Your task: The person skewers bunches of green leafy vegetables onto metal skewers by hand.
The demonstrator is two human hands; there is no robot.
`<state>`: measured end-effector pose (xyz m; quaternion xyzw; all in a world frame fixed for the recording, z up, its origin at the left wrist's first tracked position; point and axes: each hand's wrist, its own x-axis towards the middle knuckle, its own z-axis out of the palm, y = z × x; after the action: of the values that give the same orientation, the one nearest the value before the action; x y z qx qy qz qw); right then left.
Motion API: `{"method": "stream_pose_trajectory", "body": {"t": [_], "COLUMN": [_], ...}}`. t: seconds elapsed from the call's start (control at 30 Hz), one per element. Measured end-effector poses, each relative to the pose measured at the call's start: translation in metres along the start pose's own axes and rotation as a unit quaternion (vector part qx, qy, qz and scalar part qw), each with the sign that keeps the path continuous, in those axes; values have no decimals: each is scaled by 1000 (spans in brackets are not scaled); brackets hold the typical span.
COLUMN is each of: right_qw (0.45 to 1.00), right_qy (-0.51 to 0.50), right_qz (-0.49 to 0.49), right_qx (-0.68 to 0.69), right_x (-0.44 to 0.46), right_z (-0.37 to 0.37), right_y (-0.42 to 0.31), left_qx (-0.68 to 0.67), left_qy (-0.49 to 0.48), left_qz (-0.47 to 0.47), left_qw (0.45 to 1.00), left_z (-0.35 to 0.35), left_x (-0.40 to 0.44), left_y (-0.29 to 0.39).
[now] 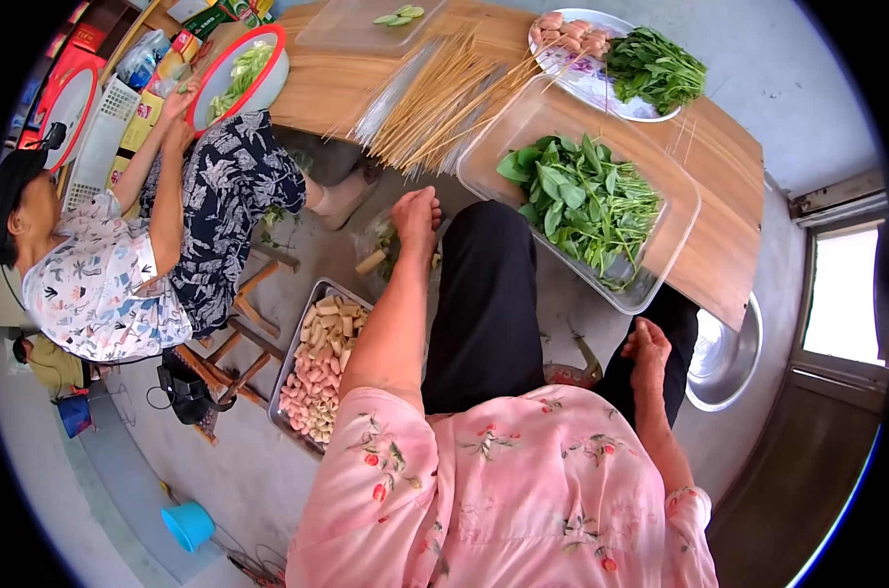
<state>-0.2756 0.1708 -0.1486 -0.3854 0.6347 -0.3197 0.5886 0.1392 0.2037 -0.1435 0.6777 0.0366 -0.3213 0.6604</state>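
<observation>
My left hand point(418, 211) is closed, knuckles up, beside my left knee and just below the skewers' lower ends. Whether anything is in it is hidden. Over my right thigh, my right hand point(648, 348) has its fingers curled together; I cannot make out anything in them. It is just below a clear plastic tub point(682, 220) of leafy greens point(572, 196) at the table's near edge. Many thin wooden skewers point(435, 108) lie left of the tub. Behind it, a patterned plate point(592, 78) bears pink meat pieces point(565, 35) and bundled greens point(655, 69).
A seated person point(101, 265) at left holds a red-rimmed basin point(285, 73) of cut greens. A metal tray point(280, 416) of food pieces lies by my left arm. A metal basin point(743, 363) is under the wooden table's point(729, 167) right end. A teal bucket point(188, 526) stands lower left.
</observation>
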Motion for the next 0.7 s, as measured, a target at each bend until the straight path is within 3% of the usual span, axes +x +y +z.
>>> {"method": "stream_pose_trajectory", "body": {"t": [0.4,0.7], "right_qw": [998,998], "right_qy": [-23,-42], "right_qz": [46,43], "right_qx": [-27,-26], "right_x": [4,9], "right_z": [3,0], "right_y": [1,8], "left_qx": [5,-19], "left_qy": [-77,-85], "left_qz": [-115,-90], "left_qw": [990,992], "left_z": [33,23], "left_x": [41,23], "left_y": [-17,-15]}}
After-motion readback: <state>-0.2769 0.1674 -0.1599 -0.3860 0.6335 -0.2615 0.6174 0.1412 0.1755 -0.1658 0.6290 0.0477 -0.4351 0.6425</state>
